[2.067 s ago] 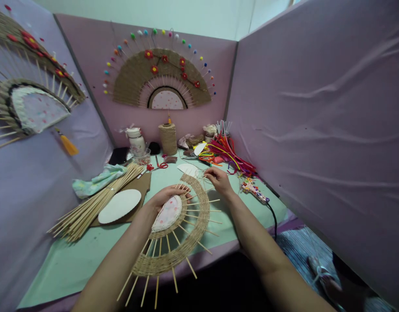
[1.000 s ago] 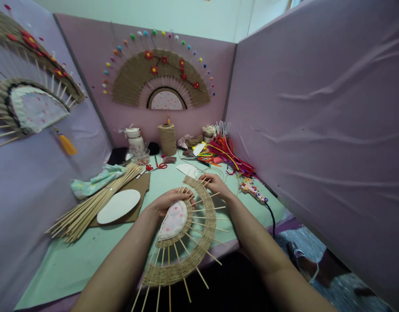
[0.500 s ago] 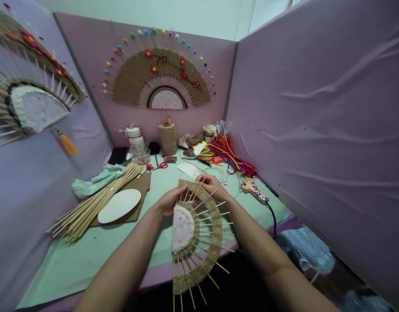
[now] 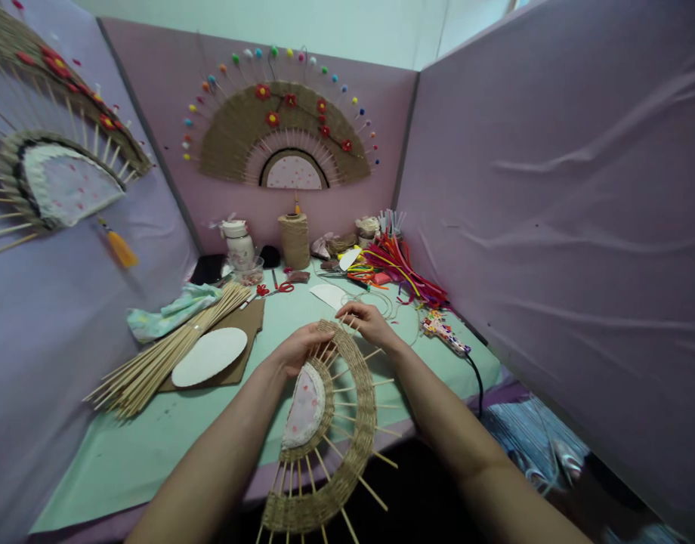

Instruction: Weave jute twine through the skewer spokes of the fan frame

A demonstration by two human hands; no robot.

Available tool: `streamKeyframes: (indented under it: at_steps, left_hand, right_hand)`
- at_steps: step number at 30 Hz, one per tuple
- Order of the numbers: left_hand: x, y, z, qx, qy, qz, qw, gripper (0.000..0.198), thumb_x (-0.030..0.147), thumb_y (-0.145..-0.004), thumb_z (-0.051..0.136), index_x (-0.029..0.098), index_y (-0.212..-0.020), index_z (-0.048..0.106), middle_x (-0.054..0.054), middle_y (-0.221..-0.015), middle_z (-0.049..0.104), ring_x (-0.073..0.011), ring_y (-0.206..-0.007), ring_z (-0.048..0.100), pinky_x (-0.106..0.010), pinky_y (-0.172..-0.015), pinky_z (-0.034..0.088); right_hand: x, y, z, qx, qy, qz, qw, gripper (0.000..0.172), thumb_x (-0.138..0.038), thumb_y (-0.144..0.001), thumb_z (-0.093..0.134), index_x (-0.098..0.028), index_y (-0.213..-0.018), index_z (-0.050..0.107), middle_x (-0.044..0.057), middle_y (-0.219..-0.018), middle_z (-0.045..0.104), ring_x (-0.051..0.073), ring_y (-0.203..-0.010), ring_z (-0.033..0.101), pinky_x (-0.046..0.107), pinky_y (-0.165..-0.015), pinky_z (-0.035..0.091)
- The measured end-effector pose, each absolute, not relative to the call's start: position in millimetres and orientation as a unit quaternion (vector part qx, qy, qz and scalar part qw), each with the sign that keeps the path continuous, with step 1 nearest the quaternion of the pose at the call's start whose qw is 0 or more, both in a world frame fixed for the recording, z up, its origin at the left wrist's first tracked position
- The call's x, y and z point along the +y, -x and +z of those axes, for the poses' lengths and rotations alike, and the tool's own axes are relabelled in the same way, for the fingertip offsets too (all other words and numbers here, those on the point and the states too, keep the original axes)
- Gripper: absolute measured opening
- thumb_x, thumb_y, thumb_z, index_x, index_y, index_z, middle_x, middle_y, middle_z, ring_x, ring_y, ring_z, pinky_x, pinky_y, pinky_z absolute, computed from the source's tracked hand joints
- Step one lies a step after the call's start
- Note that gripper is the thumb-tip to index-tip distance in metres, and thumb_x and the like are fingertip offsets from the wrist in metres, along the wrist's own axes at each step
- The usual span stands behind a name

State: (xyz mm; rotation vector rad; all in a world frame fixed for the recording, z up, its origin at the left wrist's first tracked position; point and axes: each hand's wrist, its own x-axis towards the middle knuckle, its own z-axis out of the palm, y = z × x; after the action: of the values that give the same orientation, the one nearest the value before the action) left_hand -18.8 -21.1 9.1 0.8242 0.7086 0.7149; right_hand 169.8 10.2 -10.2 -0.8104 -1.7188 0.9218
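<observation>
A half-round woven fan (image 4: pixel 363 404), made of thin sticks with jute cord woven through in two bands, is tilted in front of me over the table's front edge. Its inner half-disc (image 4: pixel 305 408) is white with pink spots and a lacy rim. My left hand (image 4: pixel 303 347) is closed around the fan's upper end, thumb on the near side. At the upper outer edge, my right hand (image 4: pixel 366 323) has its fingers pinched together by the stick tips. What lies between those fingertips is too small to make out. Thin cord (image 4: pixel 381 304) lies in loops on the table behind that hand.
A stick bundle (image 4: pixel 171 355) and white oval card (image 4: pixel 210 358) lie left on cardboard. Behind are red scissors (image 4: pixel 282 288), a twine spool (image 4: pixel 294 242) and a bottle (image 4: pixel 238 245). Pipe cleaners (image 4: pixel 407 268) and a corded glue gun (image 4: pixel 446 336) lie right. A finished fan (image 4: pixel 223 143) hangs ahead.
The fan has turned clockwise, its lower end swinging to the left. My left hand keeps its hold; my right hand has shifted slightly, its fingers now clearer above the fan's edge.
</observation>
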Motion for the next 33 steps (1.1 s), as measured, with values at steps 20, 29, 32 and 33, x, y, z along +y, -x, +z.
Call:
streamKeyframes:
  at_steps: [20, 29, 32, 33]
  left_hand:
    - [-25, 17, 2, 0.329, -0.399, 0.249, 0.819, 0.025, 0.017, -0.069, 0.077, 0.01, -0.09, 0.065, -0.007, -0.076, 0.069, -0.0114, -0.059, 0.062, -0.019, -0.053, 0.047]
    - [-27, 17, 0, 0.313, -0.427, 0.225, 0.818, 0.021, 0.02, -0.072, 0.075, 0.009, -0.087, 0.065, -0.007, -0.075, 0.068, -0.0106, -0.057, 0.061, -0.019, -0.051, 0.045]
    - [-24, 17, -5, 0.315, -0.427, 0.233, 0.815, 0.03, 0.022, -0.067, 0.08, 0.009, -0.09, 0.064, -0.007, -0.078, 0.069, -0.0111, -0.057, 0.063, -0.019, -0.053, 0.047]
    - [-23, 16, -6, 0.314, -0.429, 0.234, 0.814, 0.031, 0.022, -0.067, 0.08, 0.01, -0.091, 0.064, -0.007, -0.079, 0.069, -0.011, -0.057, 0.063, -0.02, -0.054, 0.048]
  right_hand:
    - [13, -176, -17, -0.733, 0.337, 0.264, 0.529, 0.013, -0.033, -0.081, 0.064, -0.021, -0.078, 0.068, 0.004, -0.079, 0.066, 0.017, -0.075, 0.059, 0.031, -0.072, 0.046]
    - [14, -176, -23, -0.738, 0.367, 0.333, 0.457, 0.012, -0.029, -0.078, 0.065, -0.019, -0.076, 0.069, 0.001, -0.072, 0.067, 0.014, -0.067, 0.058, 0.025, -0.065, 0.046]
    - [13, -173, -24, -0.733, 0.376, 0.352, 0.444, 0.01, -0.025, -0.077, 0.063, -0.018, -0.075, 0.069, 0.001, -0.071, 0.067, 0.013, -0.067, 0.058, 0.024, -0.064, 0.045]
    - [12, -172, -24, -0.733, 0.376, 0.357, 0.441, 0.009, -0.024, -0.077, 0.063, -0.018, -0.075, 0.069, 0.001, -0.071, 0.067, 0.013, -0.067, 0.058, 0.024, -0.063, 0.045]
